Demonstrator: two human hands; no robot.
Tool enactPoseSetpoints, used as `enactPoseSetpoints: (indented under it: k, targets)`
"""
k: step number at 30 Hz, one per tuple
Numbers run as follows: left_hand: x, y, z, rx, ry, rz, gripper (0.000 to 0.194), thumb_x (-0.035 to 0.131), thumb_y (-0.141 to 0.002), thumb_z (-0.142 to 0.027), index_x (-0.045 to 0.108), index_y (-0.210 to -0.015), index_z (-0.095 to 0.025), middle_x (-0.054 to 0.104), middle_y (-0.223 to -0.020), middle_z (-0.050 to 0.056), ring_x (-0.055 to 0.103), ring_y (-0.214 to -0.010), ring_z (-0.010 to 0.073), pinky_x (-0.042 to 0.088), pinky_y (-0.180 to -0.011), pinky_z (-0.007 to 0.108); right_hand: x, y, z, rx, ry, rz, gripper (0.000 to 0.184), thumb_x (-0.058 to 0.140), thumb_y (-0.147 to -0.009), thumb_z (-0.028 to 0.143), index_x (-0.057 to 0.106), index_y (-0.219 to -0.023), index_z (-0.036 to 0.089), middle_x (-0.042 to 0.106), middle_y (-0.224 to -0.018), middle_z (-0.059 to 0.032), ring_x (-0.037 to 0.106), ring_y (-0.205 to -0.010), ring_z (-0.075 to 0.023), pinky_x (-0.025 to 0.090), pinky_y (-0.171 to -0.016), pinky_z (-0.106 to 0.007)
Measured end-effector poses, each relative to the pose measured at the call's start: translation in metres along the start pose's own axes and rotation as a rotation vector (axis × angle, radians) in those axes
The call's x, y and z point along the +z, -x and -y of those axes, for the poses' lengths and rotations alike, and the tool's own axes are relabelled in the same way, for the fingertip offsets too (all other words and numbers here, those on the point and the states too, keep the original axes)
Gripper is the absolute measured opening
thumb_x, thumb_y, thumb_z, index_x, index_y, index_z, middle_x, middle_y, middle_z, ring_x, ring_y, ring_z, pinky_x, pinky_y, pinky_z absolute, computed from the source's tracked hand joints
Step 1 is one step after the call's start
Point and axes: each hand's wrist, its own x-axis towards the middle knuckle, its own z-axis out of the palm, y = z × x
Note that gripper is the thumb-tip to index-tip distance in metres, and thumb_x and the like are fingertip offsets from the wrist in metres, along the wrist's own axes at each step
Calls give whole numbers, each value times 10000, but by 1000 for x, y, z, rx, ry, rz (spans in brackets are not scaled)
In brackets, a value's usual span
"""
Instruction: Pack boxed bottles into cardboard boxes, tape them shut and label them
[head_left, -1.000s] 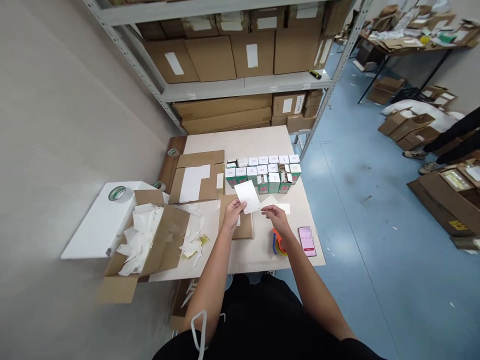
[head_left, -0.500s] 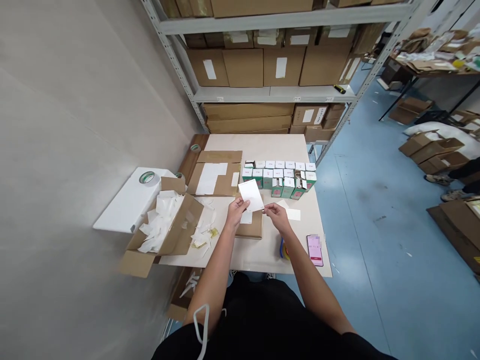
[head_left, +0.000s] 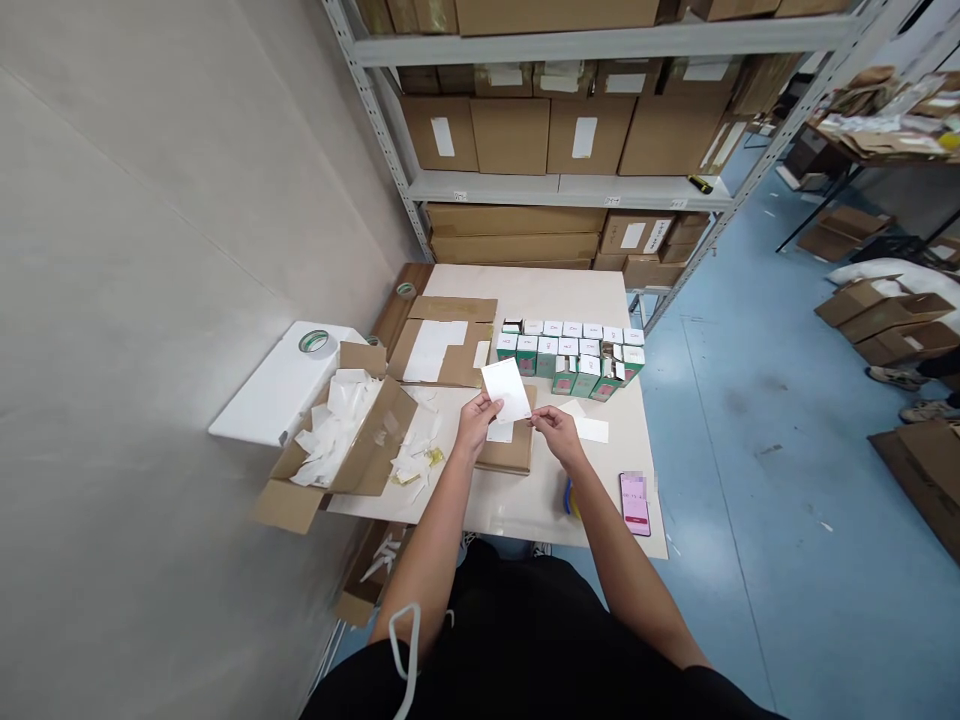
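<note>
Above the table, my left hand [head_left: 475,422] pinches a white paper sheet [head_left: 507,389] between thumb and fingers at its lower left edge. My right hand [head_left: 556,430] is closed at the sheet's lower right corner, fingertips pinched there. Beneath the sheet lies a flat cardboard box [head_left: 504,457] with a white label on it. Just beyond stand rows of small green-and-white boxes [head_left: 587,374], a few with their tops open. Beside my right hand some white paper pieces [head_left: 592,430] lie on the table. A blue-rimmed tape roll [head_left: 568,498] is partly hidden by my right forearm.
A phone [head_left: 634,503] lies at the table's right front. On the left are an open carton [head_left: 375,440] of white paper scraps, a tape roll [head_left: 313,341] on a white surface, and a larger flat carton [head_left: 454,345]. Shelving [head_left: 570,190] with cardboard boxes stands behind.
My view has swung left, so the table appears further right. My right fingertips have come from just beside the sheet to its lower right corner. My left hand keeps its hold.
</note>
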Motion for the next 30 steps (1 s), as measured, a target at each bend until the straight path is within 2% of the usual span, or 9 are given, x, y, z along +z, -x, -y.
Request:
enactPoseSetpoints:
  k: [3, 6, 8, 12, 14, 20, 24, 27, 30]
  targets:
    - [-1, 0, 4, 4, -40, 3, 567, 871, -682, -531, 695, -1058, -144, 783, -968, 110, 734, -876, 225, 567, -837, 354, 2, 3, 1, -1, -7, 11, 266, 742, -783, 488, 700, -845, 233, 763, -831, -39, 713, -829, -209, 538, -815, -352]
    - [1, 4, 5, 71, -221, -111, 693, 882, -694, -456, 647, -1288, -186, 752, -1126, 121, 723, -992, 240, 561, -868, 352, 5, 6, 1, -2, -7, 14, 283, 727, -803, 507, 685, -863, 233, 758, -820, -41, 706, -820, -206, 529, -787, -340]
    - [5, 12, 2, 147, -355, -156, 693, 891, -701, -397, 651, -1329, -228, 719, -1238, 122, 695, -1105, 257, 551, -921, 357, 8, 7, 2, -16, -3, 9, 300, 719, -814, 522, 675, -880, 233, 748, -818, -38, 702, -814, -205, 527, -774, -335]
    - [12, 32, -5, 142, -359, 126, 467, 876, -739, -423, 779, -1151, -226, 749, -1210, 111, 689, -1135, 290, 566, -936, 376, 21, 12, 6, -71, 11, 50, 324, 705, -834, 556, 666, -910, 243, 739, -881, -37, 689, -842, -209, 543, -782, -340]
    - [10, 40, -5, 103, -286, 174, 439, 868, -747, -458, 804, -1109, -218, 773, -1159, 104, 705, -1102, 292, 573, -940, 386, 30, 15, 8, -93, 15, 86, 319, 696, -851, 558, 669, -924, 249, 734, -905, -37, 683, -849, -209, 550, -796, -344]
    - [-28, 47, 5, 88, -130, -30, 516, 719, -843, -646, 819, -993, -162, 798, -950, 83, 730, -1010, 287, 569, -913, 379, 61, 21, 4, -80, 38, 167, 328, 689, -877, 565, 675, -943, 244, 719, -876, -40, 696, -848, -213, 553, -838, -367]
    - [-57, 54, 2, 3, 50, 70, 745, 576, -860, -801, 805, -1057, -120, 791, -927, 138, 729, -1046, 314, 573, -898, 385, 88, 22, -2, -49, 54, 90, 339, 676, -873, 571, 655, -968, 246, 726, -867, -46, 707, -879, -227, 557, -834, -379]
    - [-78, 61, -6, 40, 24, 108, 662, 715, -798, -735, 809, -1065, -136, 792, -946, 119, 716, -1065, 316, 556, -944, 391, 113, 23, -4, -75, 88, 90, 300, 665, -876, 536, 648, -958, 248, 722, -911, -50, 693, -874, -216, 562, -833, -373]
    - [-104, 65, -16, 125, -18, -20, 481, 836, -748, -571, 819, -1008, -166, 788, -919, 66, 716, -988, 287, 553, -923, 377, 143, 24, -5, -106, 93, 108, 250, 655, -864, 495, 625, -894, 249, 716, -1023, -53, 663, -868, -195, 570, -820, -354]
